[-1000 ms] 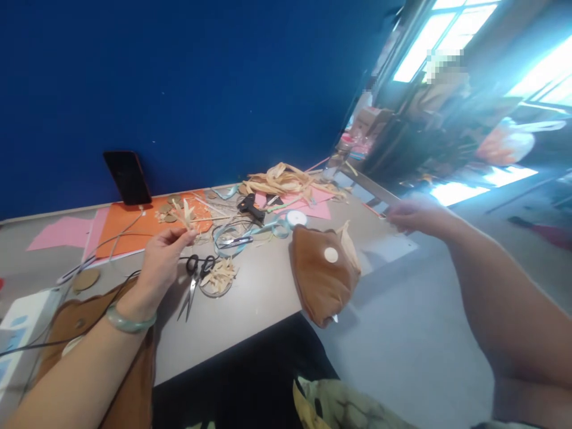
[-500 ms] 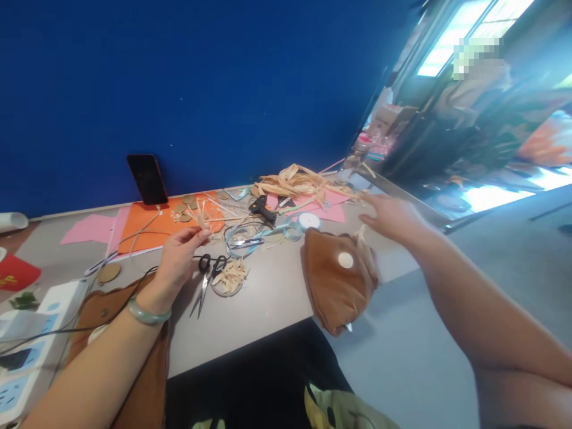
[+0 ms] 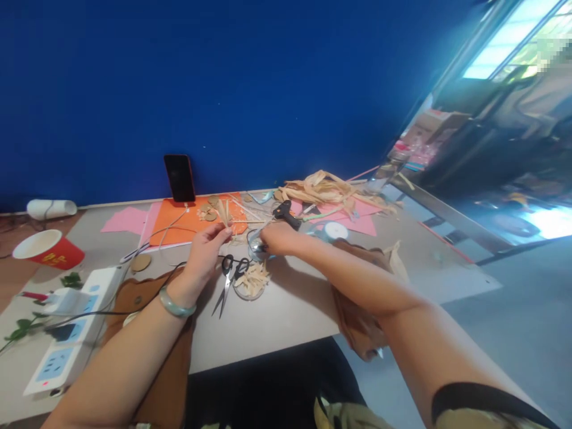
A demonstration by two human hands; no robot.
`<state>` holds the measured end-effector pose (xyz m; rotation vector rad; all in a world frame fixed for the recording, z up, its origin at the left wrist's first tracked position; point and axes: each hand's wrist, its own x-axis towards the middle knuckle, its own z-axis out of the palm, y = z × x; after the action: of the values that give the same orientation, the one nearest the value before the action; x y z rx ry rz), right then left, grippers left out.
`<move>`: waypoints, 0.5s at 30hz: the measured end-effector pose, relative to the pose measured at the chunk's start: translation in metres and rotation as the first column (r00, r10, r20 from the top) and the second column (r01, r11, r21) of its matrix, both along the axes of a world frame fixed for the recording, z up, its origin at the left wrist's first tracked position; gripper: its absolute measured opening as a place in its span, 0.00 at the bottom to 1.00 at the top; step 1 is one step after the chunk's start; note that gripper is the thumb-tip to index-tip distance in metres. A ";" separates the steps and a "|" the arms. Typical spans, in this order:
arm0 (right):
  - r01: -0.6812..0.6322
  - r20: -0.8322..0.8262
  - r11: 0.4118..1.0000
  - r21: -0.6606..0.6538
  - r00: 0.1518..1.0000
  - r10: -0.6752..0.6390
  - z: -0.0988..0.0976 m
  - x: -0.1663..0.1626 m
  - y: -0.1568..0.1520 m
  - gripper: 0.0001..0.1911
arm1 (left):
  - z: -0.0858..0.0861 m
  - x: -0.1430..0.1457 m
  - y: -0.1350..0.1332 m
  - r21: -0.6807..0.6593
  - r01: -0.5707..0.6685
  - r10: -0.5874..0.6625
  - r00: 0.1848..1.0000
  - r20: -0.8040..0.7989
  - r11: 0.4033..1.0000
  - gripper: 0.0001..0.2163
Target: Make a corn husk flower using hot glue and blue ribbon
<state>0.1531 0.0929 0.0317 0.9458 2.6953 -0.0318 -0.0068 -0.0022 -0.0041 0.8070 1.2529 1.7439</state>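
In the head view my left hand, with a bangle on its wrist, pinches a small upright bundle of pale dried husk strips. My right hand reaches across the table, its fingers closed low by a light blue ribbon. Whatever lies in those fingers is too small and covered to make out. Black-handled scissors lie open just below the hands. Beside them stands a small round dish heaped with cut husk pieces. A black glue gun rests behind my right hand.
Dried husks pile up at the back. A phone leans on the blue wall, behind orange paper. A red paper cup and a power strip stand left. One brown bag sits under my right forearm.
My right hand has swung left from the table's right side, beyond the brown bag, to the ribbon near my left hand. My left hand still pinches the husk bundle. The view has shifted left.
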 end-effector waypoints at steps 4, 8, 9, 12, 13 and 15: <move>-0.005 0.014 1.000 0.008 1.000 0.005 -0.013 -0.001 0.006 0.12 | -0.001 0.000 0.002 -0.009 -0.025 0.025 1.000 0.006 1.000 0.14; 0.002 -0.011 1.000 -0.004 1.000 -0.002 -0.017 0.005 0.010 0.15 | 0.000 0.000 0.001 -0.033 -0.024 0.024 1.000 0.002 0.999 0.13; 0.008 -0.018 1.000 -0.009 1.000 -0.008 -0.017 0.007 0.010 0.14 | 0.001 0.000 0.001 -0.041 -0.023 0.023 1.000 0.003 0.999 0.13; 0.032 -0.041 0.999 -0.018 0.999 -0.033 -0.014 0.011 0.013 0.10 | 0.001 0.000 0.000 -0.053 -0.040 0.040 0.999 0.002 0.998 0.13; 0.037 -0.049 0.999 -0.019 0.998 -0.038 -0.012 0.012 0.014 0.10 | 0.001 -0.001 0.000 -0.053 -0.046 0.046 0.999 -0.004 0.998 0.13; 0.047 -0.091 0.999 -0.024 0.995 -0.049 -0.004 0.017 0.014 0.10 | 0.001 -0.001 -0.001 -0.052 -0.047 0.046 0.999 -0.024 0.998 0.12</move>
<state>0.1696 0.1073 0.0272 1.0260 2.7488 -0.1165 -0.0079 -0.0028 -0.0030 0.7744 1.3371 1.7354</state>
